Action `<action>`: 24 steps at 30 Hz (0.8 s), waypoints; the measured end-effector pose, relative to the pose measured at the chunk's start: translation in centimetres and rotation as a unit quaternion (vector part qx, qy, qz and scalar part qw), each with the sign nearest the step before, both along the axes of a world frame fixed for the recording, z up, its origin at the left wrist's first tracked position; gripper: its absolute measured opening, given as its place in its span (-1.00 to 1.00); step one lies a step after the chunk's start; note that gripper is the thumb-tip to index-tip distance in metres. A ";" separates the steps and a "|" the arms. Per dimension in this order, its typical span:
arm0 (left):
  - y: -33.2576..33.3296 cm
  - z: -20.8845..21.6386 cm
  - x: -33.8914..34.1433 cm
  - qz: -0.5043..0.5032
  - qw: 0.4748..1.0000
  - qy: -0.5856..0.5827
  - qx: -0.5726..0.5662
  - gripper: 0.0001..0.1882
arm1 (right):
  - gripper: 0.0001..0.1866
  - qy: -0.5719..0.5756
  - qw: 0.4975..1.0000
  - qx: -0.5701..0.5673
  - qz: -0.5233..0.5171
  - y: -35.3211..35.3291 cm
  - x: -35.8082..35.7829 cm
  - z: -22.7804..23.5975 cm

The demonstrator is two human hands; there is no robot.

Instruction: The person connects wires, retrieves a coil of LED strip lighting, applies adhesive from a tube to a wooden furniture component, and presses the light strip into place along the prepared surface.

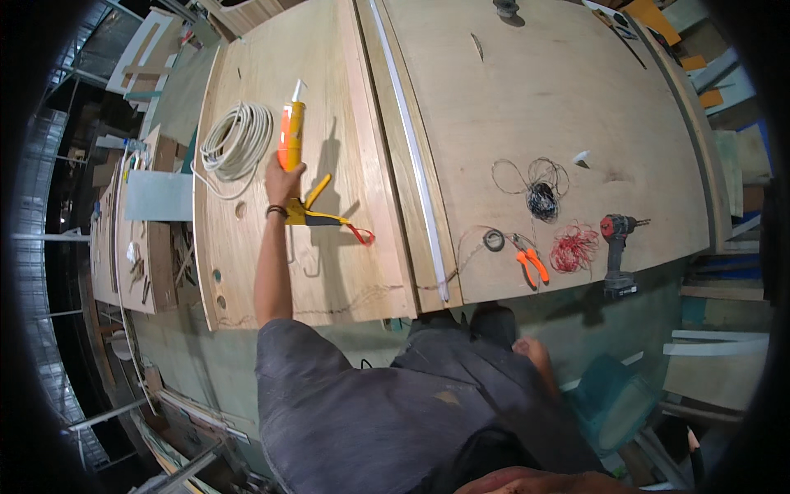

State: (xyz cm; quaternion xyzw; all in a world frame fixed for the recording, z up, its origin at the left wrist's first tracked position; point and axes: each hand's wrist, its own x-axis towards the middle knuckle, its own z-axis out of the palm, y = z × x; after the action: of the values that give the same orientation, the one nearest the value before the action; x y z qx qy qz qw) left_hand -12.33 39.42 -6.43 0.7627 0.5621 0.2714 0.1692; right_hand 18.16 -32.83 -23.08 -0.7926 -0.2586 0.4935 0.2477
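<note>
My left hand (285, 180) is closed round a caulking gun (290, 142), loaded with an orange and yellow cartridge. Its pale nozzle points away from me, over the left wooden panel (329, 74). The yellow trigger handle sticks out to the right below my hand, with a red piece at its end. Left of the gun lies a coil of white cable (236, 142). Down beside my right side hangs my right hand (535, 356), apart from the panels. Its fingers look curled in, with nothing visible in them.
A white strip (411, 148) runs between the panels. The right panel (527, 90) carries orange-handled pliers (531, 265), a roll of tape (493, 240), black wire (542, 202), red wire (573, 249) and a cordless drill (615, 255) at its near edge. A stool-like teal object (613, 403) stands lower right.
</note>
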 end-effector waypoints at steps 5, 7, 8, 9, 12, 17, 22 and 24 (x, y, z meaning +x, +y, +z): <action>-10.3 7.7 -3.0 0.044 0.997 -0.027 -0.063 -0.40 | -0.67 -0.020 0.990 0.051 0.134 14.6 5.1 16.4; -14.8 9.0 -5.3 0.051 0.995 -0.042 -0.072 -0.40 | -0.67 -0.092 0.975 0.105 0.173 18.3 6.2 17.0; -17.7 10.8 -4.7 0.075 0.993 -0.033 -0.090 -0.42 | -0.66 -0.093 0.970 0.140 0.175 19.7 6.8 15.2; -20.9 12.1 -4.2 0.101 0.989 -0.022 -0.108 -0.45 | -0.66 -0.118 0.957 0.194 0.177 21.9 6.8 14.7; -28.7 13.0 -5.5 0.150 0.977 -0.059 -0.142 -0.49 | -0.69 -0.093 0.941 0.225 0.236 29.4 6.6 12.9; -40.1 14.6 -4.6 0.239 0.955 -0.102 -0.142 -0.48 | -0.74 -0.113 0.857 0.292 0.410 35.9 4.3 10.2; -48.8 13.7 -4.8 0.335 0.928 -0.124 -0.104 -0.42 | -0.73 -0.170 0.763 0.329 0.529 34.1 1.6 8.0; -50.5 13.7 -4.8 0.353 0.922 -0.122 -0.099 -0.40 | -0.69 -0.171 0.749 0.361 0.528 33.3 0.8 6.9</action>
State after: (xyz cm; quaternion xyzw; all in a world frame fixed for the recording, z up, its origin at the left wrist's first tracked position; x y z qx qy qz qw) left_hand -17.10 -11.09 7.29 0.4552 0.7938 0.3479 0.2043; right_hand 19.00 0.50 -16.21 -0.4525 -0.8329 0.2714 0.1668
